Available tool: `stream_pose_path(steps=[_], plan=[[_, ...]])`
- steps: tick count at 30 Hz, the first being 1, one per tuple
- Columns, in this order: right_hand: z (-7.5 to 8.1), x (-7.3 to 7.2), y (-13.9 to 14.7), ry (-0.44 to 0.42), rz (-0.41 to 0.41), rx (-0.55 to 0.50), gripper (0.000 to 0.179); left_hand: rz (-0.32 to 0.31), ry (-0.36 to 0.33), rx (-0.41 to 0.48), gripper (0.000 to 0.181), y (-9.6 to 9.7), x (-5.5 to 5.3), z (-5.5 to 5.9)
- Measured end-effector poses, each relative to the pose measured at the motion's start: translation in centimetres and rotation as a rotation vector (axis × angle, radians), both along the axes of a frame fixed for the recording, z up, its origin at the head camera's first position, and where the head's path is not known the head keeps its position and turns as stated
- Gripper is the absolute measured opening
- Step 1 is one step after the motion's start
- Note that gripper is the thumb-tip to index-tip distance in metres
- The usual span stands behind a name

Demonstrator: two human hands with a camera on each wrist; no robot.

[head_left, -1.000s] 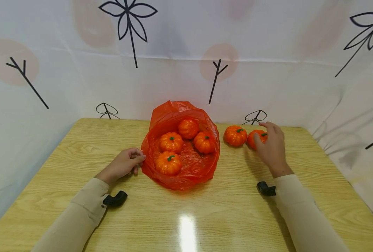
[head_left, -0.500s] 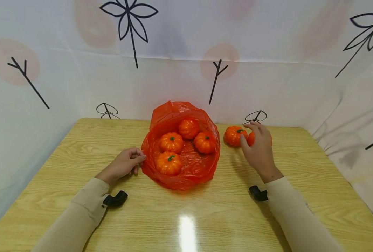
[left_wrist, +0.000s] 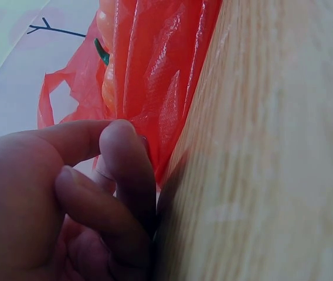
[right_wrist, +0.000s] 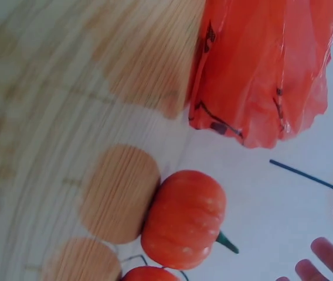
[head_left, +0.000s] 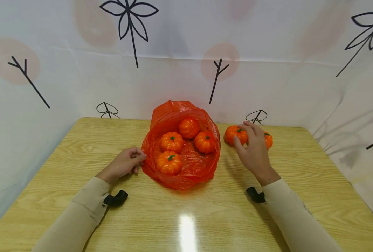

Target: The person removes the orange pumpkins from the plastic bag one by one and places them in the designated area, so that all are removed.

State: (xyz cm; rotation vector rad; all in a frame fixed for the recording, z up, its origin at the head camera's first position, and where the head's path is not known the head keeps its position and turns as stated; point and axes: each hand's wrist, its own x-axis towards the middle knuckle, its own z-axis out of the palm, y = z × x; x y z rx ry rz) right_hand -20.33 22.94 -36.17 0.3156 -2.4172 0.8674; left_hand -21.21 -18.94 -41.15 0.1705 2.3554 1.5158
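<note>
A red plastic bag [head_left: 192, 175] stands with its mouth wide on the wooden table, and several small orange toy pumpkins [head_left: 168, 163] with green stems lie inside. At its left edge my left hand [head_left: 123, 164] pinches the plastic between thumb and index finger; the left wrist view shows this grip on the bag [left_wrist: 160, 76] up close. My right hand [head_left: 254, 154] hovers with spread fingers over two pumpkins right of the bag. One pumpkin [head_left: 235, 135] sits just beyond the fingertips; the other pumpkin [head_left: 269, 140] is partly hidden behind the hand. In the right wrist view, fingers [right_wrist: 330, 257] are apart from the nearer pumpkin [right_wrist: 184, 219].
The wooden table [head_left: 154, 217] reaches back to a pale cloth backdrop [head_left: 173, 80] with plant drawings. Black wrist-worn pieces [head_left: 116, 198] stick out by both sleeves. A bright reflection lies on the table's front part.
My right hand has moved left, from over the farther-right pumpkin toward the one nearer the bag, uncovering part of the former. The left hand and bag have stayed put.
</note>
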Motion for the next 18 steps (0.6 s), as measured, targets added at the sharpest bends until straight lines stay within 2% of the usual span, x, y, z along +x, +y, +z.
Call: stream_pose_path(steps=[5,18], plan=[[0.2,0.4,-0.5,0.009,0.018,0.006,0.034,0.002,0.021,-0.025,0.025,0.0,0.0,0.1],[1.1,1.3,-2.8,0.04,0.105,-0.023,0.032,0.004,0.01,-0.029,0.026,0.1,0.1,0.0]])
